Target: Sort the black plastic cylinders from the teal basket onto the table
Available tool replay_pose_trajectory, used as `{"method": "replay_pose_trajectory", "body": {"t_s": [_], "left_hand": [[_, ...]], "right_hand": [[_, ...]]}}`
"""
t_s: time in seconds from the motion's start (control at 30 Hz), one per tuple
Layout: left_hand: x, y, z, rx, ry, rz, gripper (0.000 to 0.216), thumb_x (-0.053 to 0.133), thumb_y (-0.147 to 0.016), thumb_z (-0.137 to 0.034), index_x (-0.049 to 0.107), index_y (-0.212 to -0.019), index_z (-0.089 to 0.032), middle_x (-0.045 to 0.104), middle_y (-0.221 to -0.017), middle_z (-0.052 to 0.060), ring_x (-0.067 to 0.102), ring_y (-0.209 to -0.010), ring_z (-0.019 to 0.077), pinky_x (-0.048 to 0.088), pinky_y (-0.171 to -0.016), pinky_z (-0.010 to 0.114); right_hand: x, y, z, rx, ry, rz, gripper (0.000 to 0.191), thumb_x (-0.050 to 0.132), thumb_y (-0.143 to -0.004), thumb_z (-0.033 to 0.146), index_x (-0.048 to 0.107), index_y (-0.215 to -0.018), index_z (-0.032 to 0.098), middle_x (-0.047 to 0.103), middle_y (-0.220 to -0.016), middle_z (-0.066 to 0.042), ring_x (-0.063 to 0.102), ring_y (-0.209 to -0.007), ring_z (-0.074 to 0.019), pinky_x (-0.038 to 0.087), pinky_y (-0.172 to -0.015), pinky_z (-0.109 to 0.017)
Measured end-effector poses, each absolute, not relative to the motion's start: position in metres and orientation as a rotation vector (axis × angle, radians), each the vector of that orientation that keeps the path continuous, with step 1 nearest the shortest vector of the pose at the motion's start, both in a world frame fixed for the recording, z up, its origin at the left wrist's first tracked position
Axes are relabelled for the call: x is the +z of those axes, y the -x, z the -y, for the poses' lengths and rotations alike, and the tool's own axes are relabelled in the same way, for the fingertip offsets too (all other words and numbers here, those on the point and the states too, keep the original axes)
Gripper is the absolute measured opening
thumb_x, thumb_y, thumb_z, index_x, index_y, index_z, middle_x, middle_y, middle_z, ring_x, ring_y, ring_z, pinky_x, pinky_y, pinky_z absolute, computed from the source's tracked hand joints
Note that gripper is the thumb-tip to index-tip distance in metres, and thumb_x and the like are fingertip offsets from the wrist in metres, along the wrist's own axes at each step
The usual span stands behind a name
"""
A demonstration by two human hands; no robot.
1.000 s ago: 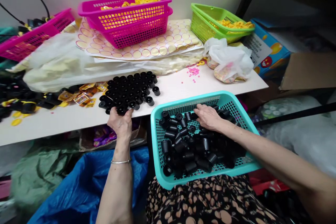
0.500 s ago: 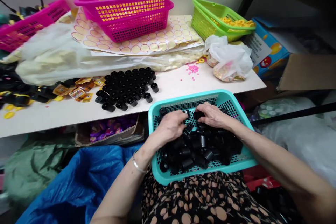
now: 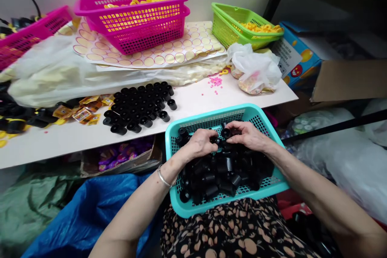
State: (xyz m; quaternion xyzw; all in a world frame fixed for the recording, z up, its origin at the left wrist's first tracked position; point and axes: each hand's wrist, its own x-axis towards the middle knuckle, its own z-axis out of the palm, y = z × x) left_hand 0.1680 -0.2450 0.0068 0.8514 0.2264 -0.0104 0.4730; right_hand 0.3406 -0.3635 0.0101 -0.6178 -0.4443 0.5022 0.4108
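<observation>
A teal basket [image 3: 193, 123] rests on my lap, holding several loose black plastic caps [image 3: 222, 177]. Both my hands are inside it near its far side. My left hand [image 3: 201, 144], with a bangle on the wrist, has its fingers curled around black caps. My right hand [image 3: 248, 135] is closed on black caps too, its fingertips meeting the left hand's. On the white table [image 3: 75, 139] beyond the basket, a block of black caps [image 3: 139, 102] stands upright in tight rows.
Two stacked pink baskets [image 3: 136, 20] with yellow rings sit on a sticker sheet [image 3: 187, 50]. A green basket [image 3: 242, 26] stands at the back right, another pink basket [image 3: 27, 36] at the left. Plastic bags [image 3: 255, 72], orange packets [image 3: 81, 111] and pink beads [image 3: 215, 82] lie on the table. A blue bag [image 3: 90, 209] lies below.
My left hand left the rows of caps on the table and came into the teal basket, meeting my right hand. The view shifted slightly right.
</observation>
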Motion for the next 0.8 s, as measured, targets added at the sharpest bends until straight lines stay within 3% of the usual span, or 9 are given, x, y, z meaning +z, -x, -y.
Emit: {"method": "replay_pose_trajectory", "body": {"t_s": [0.17,0.3,0.43,0.6,0.8], "left_hand": [[0.011,-0.163,0.242,0.247,-1.273,-0.611,0.027,0.07,-0.057,-0.014,0.066,-0.084,-0.013,0.061,-0.071,-0.002,0.053,-0.061,0.0085,0.042,-0.062,0.023],[0.013,-0.16,0.244,0.256,-0.93,-0.576,0.029,0.073,-0.056,-0.014,0.066,-0.084,-0.013,0.063,-0.078,0.001,0.06,-0.068,0.0122,0.05,-0.073,0.032],[0.011,-0.159,0.244,0.269,-0.966,-0.587,0.033,0.075,-0.056,-0.014,0.066,-0.088,-0.014,0.062,-0.075,0.0,0.057,-0.063,0.0092,0.047,-0.065,0.026],[0.008,-0.159,0.243,0.301,-1.239,-0.651,0.04,0.075,-0.049,-0.007,0.067,-0.088,-0.014,0.063,-0.077,-0.001,0.055,-0.071,0.0108,0.043,-0.067,0.024],[0.013,-0.152,0.241,0.17,-1.529,-0.591,0.032,0.068,-0.065,-0.02,0.069,-0.097,-0.018,0.062,-0.078,-0.002,0.052,-0.069,0.0115,0.041,-0.068,0.025]], "right_hand": [[0.013,-0.338,0.362,1.272,1.489,0.99,0.03,0.069,-0.067,0.02,0.059,-0.095,0.018,0.061,-0.084,0.002,0.055,-0.076,-0.0126,0.041,-0.073,-0.028],[0.017,-0.331,0.362,1.252,1.47,0.975,0.031,0.07,-0.066,0.021,0.059,-0.095,0.018,0.061,-0.083,0.002,0.054,-0.075,-0.0126,0.041,-0.072,-0.027],[0.022,-0.323,0.362,1.258,1.462,1.044,0.027,0.068,-0.069,0.021,0.058,-0.093,0.018,0.059,-0.081,0.002,0.054,-0.075,-0.0129,0.042,-0.071,-0.028],[0.022,-0.32,0.36,0.822,1.59,1.392,0.024,0.062,-0.074,0.018,0.06,-0.098,0.019,0.056,-0.092,-0.002,0.053,-0.087,-0.0158,0.043,-0.08,-0.031],[0.019,-0.321,0.36,0.585,1.66,1.705,0.026,0.057,-0.079,0.015,0.061,-0.105,0.019,0.054,-0.097,-0.006,0.051,-0.094,-0.0192,0.043,-0.083,-0.034]]}}
